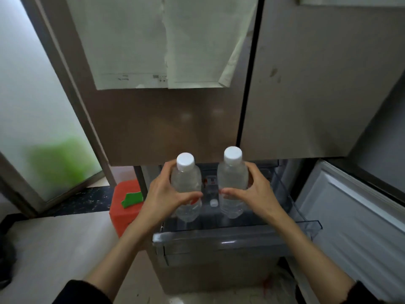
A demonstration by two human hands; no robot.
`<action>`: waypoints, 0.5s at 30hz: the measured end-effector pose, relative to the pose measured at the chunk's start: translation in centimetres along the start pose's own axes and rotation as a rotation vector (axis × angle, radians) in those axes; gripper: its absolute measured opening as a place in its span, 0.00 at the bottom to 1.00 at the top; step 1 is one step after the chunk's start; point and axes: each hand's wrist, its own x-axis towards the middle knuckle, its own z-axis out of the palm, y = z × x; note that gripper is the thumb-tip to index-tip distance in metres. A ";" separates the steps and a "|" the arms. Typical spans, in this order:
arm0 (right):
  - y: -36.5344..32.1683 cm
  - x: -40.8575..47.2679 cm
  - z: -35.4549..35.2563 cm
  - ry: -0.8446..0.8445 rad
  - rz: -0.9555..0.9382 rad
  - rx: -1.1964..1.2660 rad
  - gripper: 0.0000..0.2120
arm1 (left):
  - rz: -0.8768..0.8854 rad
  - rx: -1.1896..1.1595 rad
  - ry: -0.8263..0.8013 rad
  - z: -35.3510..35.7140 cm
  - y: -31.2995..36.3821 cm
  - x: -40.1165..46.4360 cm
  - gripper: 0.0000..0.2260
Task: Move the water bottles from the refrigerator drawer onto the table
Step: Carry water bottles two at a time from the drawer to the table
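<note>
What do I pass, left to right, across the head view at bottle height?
Frosted glass door → orange bin → left hand → left bottle → loose cap in the drawer → right bottle → right hand → open white freezer door.

— What sort of place is this?

— A home kitchen, by the look of it. A tall brown refrigerator [175, 128] fills the view, with paper sheets [157, 40] stuck on its upper door.

— Anything else?

— Its lower drawer [219, 240] is pulled out, and a white freezer door [350, 216] stands open at the right. A frosted glass sliding door [32, 106] stands at the left, with something green blurred behind it. A red bin [125, 194] sits on the pale tiled floor [65, 249] beside the refrigerator.
</note>
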 end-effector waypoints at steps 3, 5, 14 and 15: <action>-3.3 -1.0 -0.7 -0.005 -0.111 0.114 0.30 | 0.034 -0.124 0.149 -1.2 3.5 -1.8 0.36; -5.0 -2.2 -0.9 -0.025 -0.174 0.161 0.27 | 0.067 -0.225 0.280 -1.7 5.4 -3.6 0.31; -6.9 -9.4 4.7 -0.226 -0.073 0.321 0.12 | -0.192 -0.280 0.678 -3.8 6.7 -15.8 0.25; -7.0 -10.2 5.8 -0.264 -0.069 0.317 0.11 | -0.228 -0.260 0.701 -4.4 6.3 -17.5 0.25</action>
